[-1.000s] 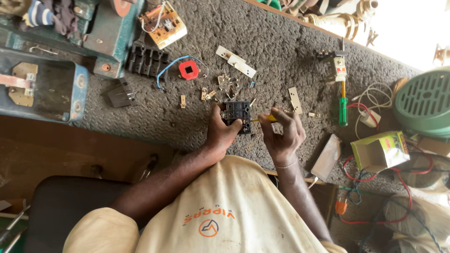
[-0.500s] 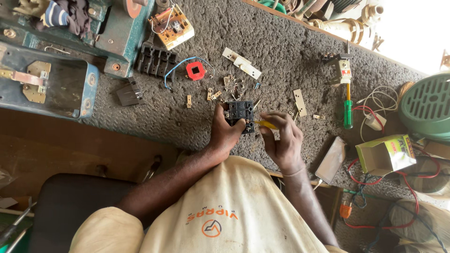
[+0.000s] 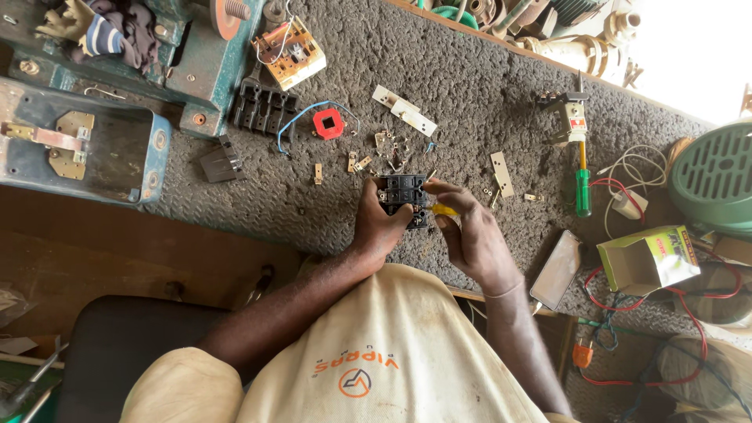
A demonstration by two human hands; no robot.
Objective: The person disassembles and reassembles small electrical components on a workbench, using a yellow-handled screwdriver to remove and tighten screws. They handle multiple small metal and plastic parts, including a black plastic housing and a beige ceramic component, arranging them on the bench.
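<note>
Head view: left hand grips a black terminal block, fingers wrapped round its near side, holding it just above the middle of the near edge of the rough grey mat. Right hand is clenched on a yellow-handled screwdriver, tip against the block. Small metal contacts lie scattered just beyond. A green screwdriver lies toward the right edge, a phone near the mat's near right edge.
</note>
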